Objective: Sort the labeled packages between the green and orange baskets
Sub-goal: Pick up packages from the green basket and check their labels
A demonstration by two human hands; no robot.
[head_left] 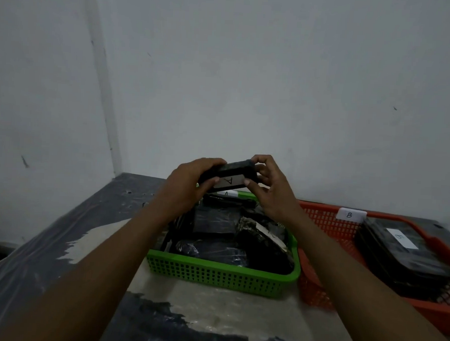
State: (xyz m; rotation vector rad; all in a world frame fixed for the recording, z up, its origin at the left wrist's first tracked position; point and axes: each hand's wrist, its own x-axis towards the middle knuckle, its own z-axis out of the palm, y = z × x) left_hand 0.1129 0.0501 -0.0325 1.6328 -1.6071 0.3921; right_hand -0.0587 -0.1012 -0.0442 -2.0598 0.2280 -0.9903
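Note:
A small black package (238, 167) with a white label marked "A" is held up above the far end of the green basket (221, 275). My left hand (189, 184) grips its left end and my right hand (271, 191) pinches its right end. The green basket holds several black wrapped packages (216, 222), one with a white label partly showing. To its right stands the orange basket (327, 228), tagged "B" on its far rim, with a stack of black packages (397, 252) whose top label reads "B".
Both baskets stand on a table covered in wrinkled plastic sheet (210, 320), dark with pale patches. A white wall (249, 80) rises right behind the baskets, with a corner at the left. The table's left edge drops off toward the floor.

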